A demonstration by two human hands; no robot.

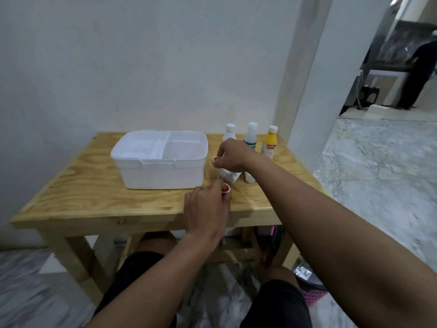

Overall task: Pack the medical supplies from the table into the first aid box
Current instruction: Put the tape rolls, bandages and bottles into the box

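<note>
A white first aid box stands open on the wooden table, with a divided tray inside. Just right of the box, my right hand pinches a small red-capped item above several small white bottles. Nearer the table's front edge, my left hand holds another small red-capped item between its fingertips. At the back right stand three upright bottles: a white one, a white one with a green label and a yellow one.
A white wall runs behind the table and a pillar rises at its right. Marble floor lies to the right. A pink basket sits on the floor by my right knee. A person in dark clothes stands far off.
</note>
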